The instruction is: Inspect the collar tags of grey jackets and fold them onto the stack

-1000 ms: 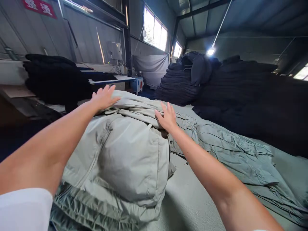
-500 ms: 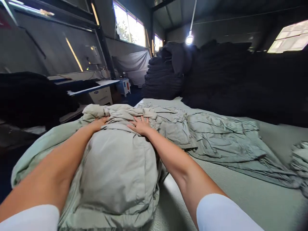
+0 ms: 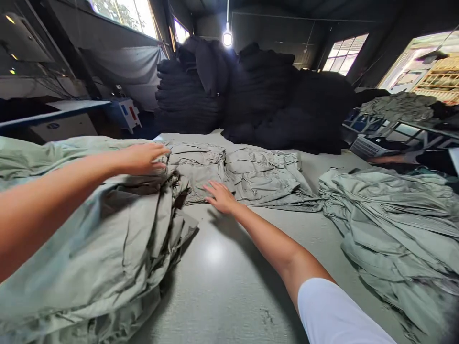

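Observation:
A thick pile of grey-green garments fills the left side of the table. My left hand is over the far right part of this pile, fingers apart and holding nothing. Just above the pale table, my right hand has its fingers spread, near the front edge of a flat, wrinkled garment. Whether its fingertips touch that cloth cannot be told. That garment stretches across the table from the pile to the right.
Another heap of grey-green garments lies at the right. Tall stacks of dark cloth stand along the far edge. At the right back, a person's arm reaches beside a laptop.
The view has turned to the right. My right hand has left the pile and is now beyond its right side. My left hand has lifted and moved toward the pile's right edge.

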`<state>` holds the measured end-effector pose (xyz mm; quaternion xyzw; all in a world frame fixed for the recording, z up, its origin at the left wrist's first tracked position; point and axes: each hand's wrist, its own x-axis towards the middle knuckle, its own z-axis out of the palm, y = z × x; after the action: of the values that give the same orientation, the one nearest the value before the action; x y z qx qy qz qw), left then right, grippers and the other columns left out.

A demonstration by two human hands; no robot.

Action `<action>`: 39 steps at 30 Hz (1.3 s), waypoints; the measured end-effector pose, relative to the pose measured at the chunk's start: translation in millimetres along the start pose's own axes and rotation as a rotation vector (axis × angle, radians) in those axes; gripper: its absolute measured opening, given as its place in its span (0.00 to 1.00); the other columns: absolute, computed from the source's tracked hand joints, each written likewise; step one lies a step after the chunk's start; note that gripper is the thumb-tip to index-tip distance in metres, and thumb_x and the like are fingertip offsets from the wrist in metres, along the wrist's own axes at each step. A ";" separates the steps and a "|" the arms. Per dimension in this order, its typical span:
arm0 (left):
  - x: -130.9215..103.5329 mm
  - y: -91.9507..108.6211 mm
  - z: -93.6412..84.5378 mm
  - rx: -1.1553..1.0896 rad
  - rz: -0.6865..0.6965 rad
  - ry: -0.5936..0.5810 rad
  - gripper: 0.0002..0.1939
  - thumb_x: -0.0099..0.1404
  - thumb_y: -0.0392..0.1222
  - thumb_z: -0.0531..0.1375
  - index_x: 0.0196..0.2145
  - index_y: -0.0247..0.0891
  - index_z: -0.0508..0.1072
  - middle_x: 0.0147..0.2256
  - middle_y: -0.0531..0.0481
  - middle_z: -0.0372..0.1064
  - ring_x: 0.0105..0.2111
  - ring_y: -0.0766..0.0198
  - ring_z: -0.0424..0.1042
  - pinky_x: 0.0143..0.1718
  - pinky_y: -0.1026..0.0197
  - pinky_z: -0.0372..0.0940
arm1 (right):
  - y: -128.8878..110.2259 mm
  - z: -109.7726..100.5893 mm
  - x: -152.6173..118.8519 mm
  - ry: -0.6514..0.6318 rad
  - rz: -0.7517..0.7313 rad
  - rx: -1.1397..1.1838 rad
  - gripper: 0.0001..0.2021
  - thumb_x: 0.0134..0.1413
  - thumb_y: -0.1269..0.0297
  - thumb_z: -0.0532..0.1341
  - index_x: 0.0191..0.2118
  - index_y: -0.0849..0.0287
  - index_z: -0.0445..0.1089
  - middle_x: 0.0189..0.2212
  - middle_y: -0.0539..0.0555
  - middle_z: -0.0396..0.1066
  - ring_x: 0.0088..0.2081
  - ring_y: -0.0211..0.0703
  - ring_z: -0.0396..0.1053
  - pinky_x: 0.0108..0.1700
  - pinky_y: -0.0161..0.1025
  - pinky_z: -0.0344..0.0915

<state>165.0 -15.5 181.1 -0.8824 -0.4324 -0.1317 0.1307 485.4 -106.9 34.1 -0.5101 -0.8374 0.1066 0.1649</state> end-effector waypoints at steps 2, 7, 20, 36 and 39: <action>8.6 73.2 24.1 -0.038 0.220 -0.254 0.39 0.72 0.68 0.54 0.62 0.29 0.71 0.66 0.35 0.65 0.68 0.46 0.62 0.68 0.41 0.53 | 37.2 -3.2 -29.7 -0.034 0.128 -0.045 0.30 0.70 0.60 0.61 0.73 0.60 0.60 0.76 0.64 0.48 0.76 0.54 0.45 0.76 0.51 0.42; -17.2 222.7 117.2 -0.276 0.455 -0.498 0.29 0.66 0.56 0.66 0.62 0.50 0.74 0.69 0.48 0.64 0.71 0.53 0.58 0.72 0.52 0.48 | 116.0 6.5 -119.5 -0.114 0.514 -0.123 0.33 0.70 0.59 0.59 0.76 0.61 0.54 0.76 0.68 0.44 0.76 0.58 0.45 0.74 0.51 0.47; 16.4 353.1 294.0 -0.209 -0.088 -0.137 0.31 0.77 0.46 0.51 0.71 0.27 0.59 0.73 0.28 0.51 0.74 0.42 0.52 0.71 0.38 0.54 | 226.2 38.2 -248.5 0.107 0.753 -0.309 0.38 0.73 0.49 0.47 0.78 0.66 0.43 0.79 0.64 0.32 0.78 0.56 0.29 0.76 0.53 0.31; 49.1 344.0 317.3 -0.353 -0.236 0.167 0.20 0.74 0.47 0.58 0.58 0.38 0.77 0.59 0.37 0.73 0.60 0.42 0.67 0.62 0.40 0.62 | 294.9 26.3 -203.6 0.390 0.754 -0.370 0.35 0.74 0.49 0.48 0.78 0.59 0.45 0.78 0.67 0.39 0.77 0.63 0.36 0.73 0.59 0.40; 53.5 341.1 311.7 -0.395 -0.261 0.152 0.17 0.74 0.42 0.55 0.53 0.41 0.80 0.56 0.39 0.76 0.57 0.44 0.68 0.59 0.42 0.64 | 298.9 23.3 -201.2 0.346 0.676 -0.350 0.32 0.75 0.54 0.46 0.77 0.61 0.47 0.77 0.66 0.42 0.78 0.58 0.34 0.75 0.59 0.32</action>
<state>505.9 -71.0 -130.4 -0.8150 -0.4975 -0.2955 -0.0302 806.8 -149.6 -124.7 -0.7871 -0.5881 -0.0765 0.1699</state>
